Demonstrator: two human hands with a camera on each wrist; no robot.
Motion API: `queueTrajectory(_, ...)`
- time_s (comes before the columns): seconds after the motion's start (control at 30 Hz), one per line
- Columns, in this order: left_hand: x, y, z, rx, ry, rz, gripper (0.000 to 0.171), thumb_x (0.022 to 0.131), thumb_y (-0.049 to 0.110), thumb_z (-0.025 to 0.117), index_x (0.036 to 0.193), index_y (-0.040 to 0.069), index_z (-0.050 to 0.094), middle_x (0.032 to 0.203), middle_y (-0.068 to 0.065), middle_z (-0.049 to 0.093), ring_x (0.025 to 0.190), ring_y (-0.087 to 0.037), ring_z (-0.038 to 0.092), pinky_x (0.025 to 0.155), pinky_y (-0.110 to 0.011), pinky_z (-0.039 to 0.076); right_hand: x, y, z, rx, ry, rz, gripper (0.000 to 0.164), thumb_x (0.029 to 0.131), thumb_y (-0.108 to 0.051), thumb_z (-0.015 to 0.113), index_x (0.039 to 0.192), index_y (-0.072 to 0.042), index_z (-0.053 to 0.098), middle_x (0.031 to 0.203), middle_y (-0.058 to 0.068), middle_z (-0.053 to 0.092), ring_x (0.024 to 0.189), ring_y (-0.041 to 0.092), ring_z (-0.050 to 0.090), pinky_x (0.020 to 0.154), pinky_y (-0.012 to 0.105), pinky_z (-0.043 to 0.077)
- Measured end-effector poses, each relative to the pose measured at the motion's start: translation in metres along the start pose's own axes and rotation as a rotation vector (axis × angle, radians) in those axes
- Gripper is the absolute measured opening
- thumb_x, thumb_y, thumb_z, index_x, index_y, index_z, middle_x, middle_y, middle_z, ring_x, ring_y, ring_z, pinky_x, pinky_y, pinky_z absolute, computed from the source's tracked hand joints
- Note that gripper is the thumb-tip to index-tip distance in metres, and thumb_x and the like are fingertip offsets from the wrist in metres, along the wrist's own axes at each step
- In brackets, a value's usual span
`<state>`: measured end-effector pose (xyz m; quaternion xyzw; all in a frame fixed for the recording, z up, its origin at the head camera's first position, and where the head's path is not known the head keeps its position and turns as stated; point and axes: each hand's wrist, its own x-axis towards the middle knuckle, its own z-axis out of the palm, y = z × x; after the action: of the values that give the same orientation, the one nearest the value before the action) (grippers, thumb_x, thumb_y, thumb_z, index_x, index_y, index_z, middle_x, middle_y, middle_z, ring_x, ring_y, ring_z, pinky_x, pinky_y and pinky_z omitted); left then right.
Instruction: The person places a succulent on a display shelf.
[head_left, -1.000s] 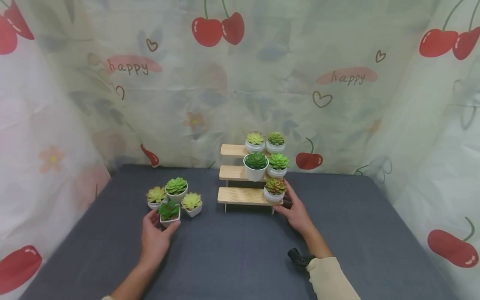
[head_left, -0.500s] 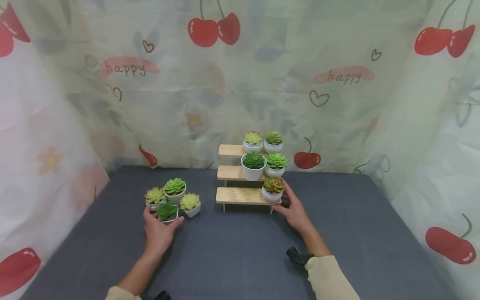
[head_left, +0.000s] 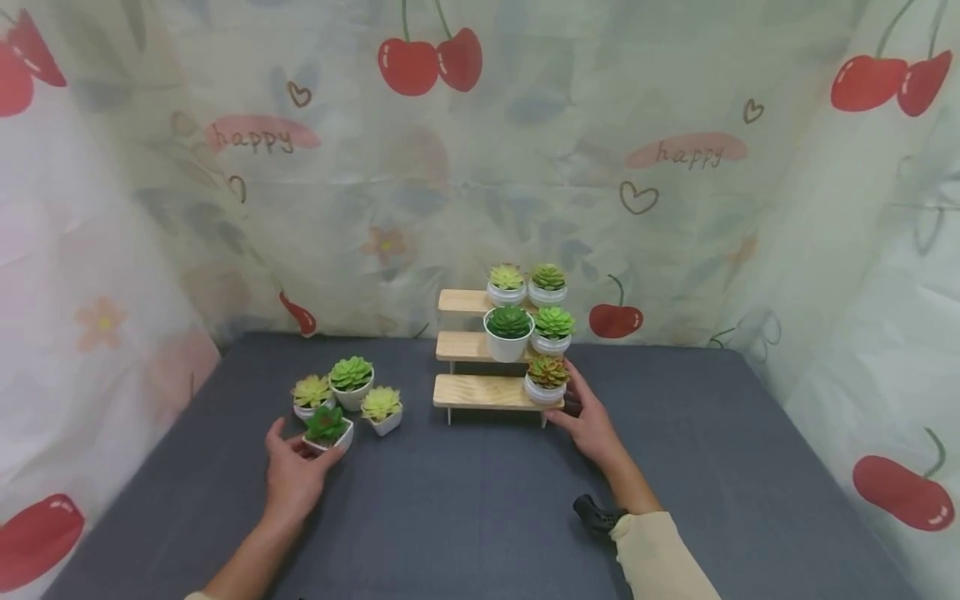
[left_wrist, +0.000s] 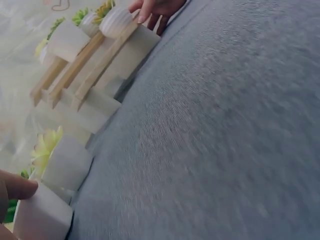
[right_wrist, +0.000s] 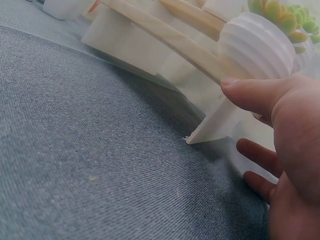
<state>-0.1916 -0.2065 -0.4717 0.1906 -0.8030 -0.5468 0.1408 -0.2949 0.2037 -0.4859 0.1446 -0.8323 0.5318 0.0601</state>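
My left hand [head_left: 295, 483] pinches a square white pot holding a dark green succulent [head_left: 327, 424], thumb on its near right side and fingers at its left; the index finger stands away from it. In the left wrist view a fingertip presses the white pot [left_wrist: 42, 215]. My right hand [head_left: 596, 423] holds the right end of a three-tier wooden stand [head_left: 480, 390], its thumb at the bottom shelf's front edge. Two lower fingers hang free in the right wrist view. Beside that hand, a reddish-green succulent in a ribbed white pot [head_left: 546, 377] sits on the bottom shelf.
Close behind the left hand's pot stand a yellow-green succulent [head_left: 311, 393], a bright green one [head_left: 352, 377] and a pale one in a square pot [head_left: 382, 405]. A dark green succulent [head_left: 508, 329] and several others fill the stand's right part. A cherry-printed curtain [head_left: 465, 167] surrounds the dark tablecloth [head_left: 480, 500].
My left hand spread wider around the square pot, then shifted left and nearer. The pot has turned and moved slightly left. My right hand keeps its place at the stand.
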Motion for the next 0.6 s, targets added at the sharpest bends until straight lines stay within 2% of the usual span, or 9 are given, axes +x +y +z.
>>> queueTrajectory(0.1,-0.002,-0.001,-0.009,-0.001,-0.046,-0.004,0.099,0.085,0.011,0.074,0.151,-0.002,0.002,0.128,-0.031,0.047,0.114,-0.041,0.053,0.094,-0.046,0.044,0.002,-0.002,0.005,0.001,0.0,0.002,0.09,0.085,-0.01,0.076,0.156,-0.017,0.021,0.139,0.026,0.046,0.122,0.044,0.05,0.097,0.059,0.042)
queueTrajectory(0.2,-0.006,0.002,-0.007,0.012,-0.099,0.003,0.094,0.086,0.011,0.074,0.15,-0.004,0.007,0.131,-0.031,0.047,0.115,-0.04,0.054,0.093,-0.041,0.047,0.0,0.0,0.001,-0.01,0.009,0.0,0.09,0.085,-0.009,0.076,0.156,-0.016,0.021,0.139,0.027,0.046,0.121,0.044,0.05,0.096,0.059,0.043)
queueTrajectory(0.37,-0.017,0.007,-0.002,0.024,-0.137,0.024,0.082,0.083,0.013,0.077,0.145,-0.005,0.025,0.13,-0.029,0.052,0.113,-0.036,0.057,0.085,-0.03,0.05,-0.001,-0.001,0.0,-0.001,0.002,-0.017,0.089,0.085,-0.011,0.076,0.156,-0.015,0.022,0.14,0.027,0.046,0.121,0.044,0.05,0.097,0.058,0.042)
queueTrajectory(0.6,-0.035,0.017,0.021,0.049,-0.167,0.052,0.067,0.08,0.013,0.08,0.133,-0.001,0.043,0.125,-0.025,0.059,0.11,-0.034,0.06,0.09,-0.044,0.051,-0.002,-0.003,0.0,0.006,-0.005,0.012,0.088,0.086,-0.011,0.076,0.156,-0.015,0.023,0.14,0.026,0.046,0.123,0.043,0.049,0.099,0.058,0.04)
